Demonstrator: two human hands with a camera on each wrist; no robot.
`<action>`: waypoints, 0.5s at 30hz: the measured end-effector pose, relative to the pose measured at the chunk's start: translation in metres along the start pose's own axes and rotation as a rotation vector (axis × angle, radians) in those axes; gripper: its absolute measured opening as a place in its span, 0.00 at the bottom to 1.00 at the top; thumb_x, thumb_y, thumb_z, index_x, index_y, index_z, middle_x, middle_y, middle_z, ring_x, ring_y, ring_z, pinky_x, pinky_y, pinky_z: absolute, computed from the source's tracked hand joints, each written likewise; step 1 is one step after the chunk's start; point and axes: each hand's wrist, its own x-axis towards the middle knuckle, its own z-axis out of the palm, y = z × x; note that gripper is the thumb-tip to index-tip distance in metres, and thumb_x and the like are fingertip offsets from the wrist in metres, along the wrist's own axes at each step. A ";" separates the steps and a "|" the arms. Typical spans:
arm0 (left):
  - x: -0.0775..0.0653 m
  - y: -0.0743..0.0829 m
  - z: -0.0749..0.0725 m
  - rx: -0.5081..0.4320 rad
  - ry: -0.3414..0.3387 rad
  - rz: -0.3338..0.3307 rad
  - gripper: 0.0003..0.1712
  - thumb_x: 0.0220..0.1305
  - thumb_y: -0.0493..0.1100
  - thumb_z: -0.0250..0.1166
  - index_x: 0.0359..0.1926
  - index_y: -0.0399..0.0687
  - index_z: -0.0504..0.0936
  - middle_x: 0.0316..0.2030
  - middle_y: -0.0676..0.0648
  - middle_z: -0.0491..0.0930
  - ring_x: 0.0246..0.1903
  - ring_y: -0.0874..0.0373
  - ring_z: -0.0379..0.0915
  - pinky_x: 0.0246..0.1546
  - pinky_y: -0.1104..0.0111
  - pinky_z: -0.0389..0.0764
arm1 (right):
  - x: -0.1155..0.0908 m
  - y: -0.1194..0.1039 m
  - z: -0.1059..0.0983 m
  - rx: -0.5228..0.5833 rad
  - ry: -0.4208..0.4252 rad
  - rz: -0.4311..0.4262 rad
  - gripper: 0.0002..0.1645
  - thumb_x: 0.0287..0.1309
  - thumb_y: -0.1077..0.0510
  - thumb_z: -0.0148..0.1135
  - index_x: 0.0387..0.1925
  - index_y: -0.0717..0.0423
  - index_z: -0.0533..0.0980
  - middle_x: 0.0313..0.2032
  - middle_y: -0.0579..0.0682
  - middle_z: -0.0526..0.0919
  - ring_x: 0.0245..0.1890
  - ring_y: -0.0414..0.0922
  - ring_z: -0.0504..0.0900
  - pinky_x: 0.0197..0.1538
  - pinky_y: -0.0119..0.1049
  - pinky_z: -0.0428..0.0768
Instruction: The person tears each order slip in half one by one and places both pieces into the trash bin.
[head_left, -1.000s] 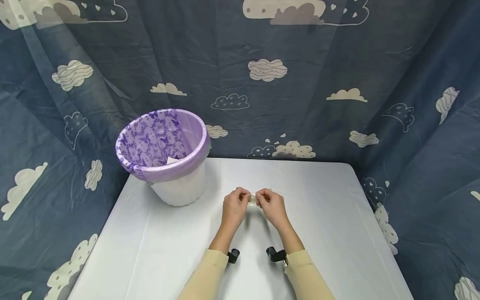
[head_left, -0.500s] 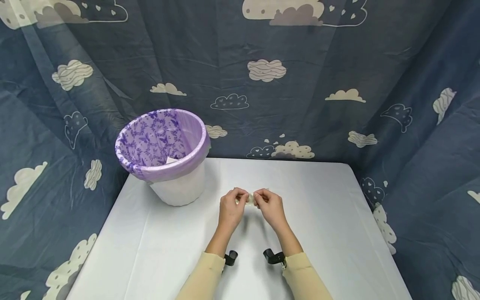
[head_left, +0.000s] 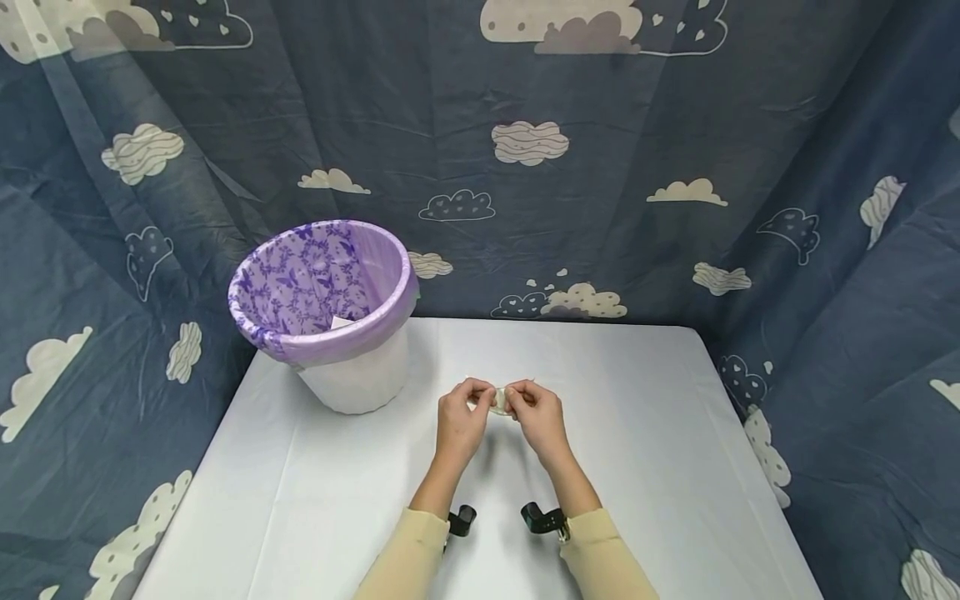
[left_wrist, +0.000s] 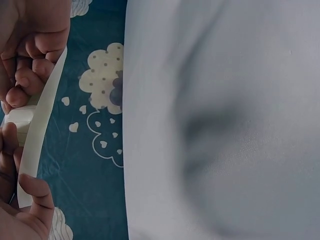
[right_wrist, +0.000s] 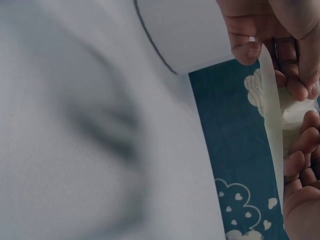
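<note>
My left hand (head_left: 461, 417) and right hand (head_left: 538, 417) face each other above the white table, fingertips close together. Between them both pinch a small cream strip (head_left: 500, 401), which looks like an adhesive bandage. In the left wrist view a long, thin flap of the bandage (left_wrist: 39, 135) hangs out towards the table, and a pale lined middle part (left_wrist: 21, 119) shows between the fingertips. The right wrist view has the left hand (right_wrist: 280, 37) on top and the right hand (right_wrist: 304, 200) below, the flap (right_wrist: 272, 125) beside them. Fingers hide the bandage's ends.
A white bin (head_left: 360, 375) with a purple patterned liner (head_left: 311, 275) stands at the table's back left. A white scrap (head_left: 342, 322) shows inside it. Dark cloud-print curtain (head_left: 465, 100) surrounds the table (head_left: 637, 417) at the back and sides.
Both hands have drifted slightly left in the head view, still close together. The cream piece between the fingertips now shows as a small curved shape. The bin stays put.
</note>
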 end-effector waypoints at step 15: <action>-0.002 0.005 0.003 -0.069 -0.005 -0.098 0.03 0.68 0.39 0.72 0.35 0.47 0.89 0.26 0.51 0.89 0.30 0.62 0.80 0.38 0.71 0.77 | -0.005 0.000 0.004 -0.012 0.085 -0.042 0.10 0.72 0.59 0.66 0.38 0.62 0.86 0.25 0.49 0.85 0.27 0.38 0.80 0.32 0.26 0.79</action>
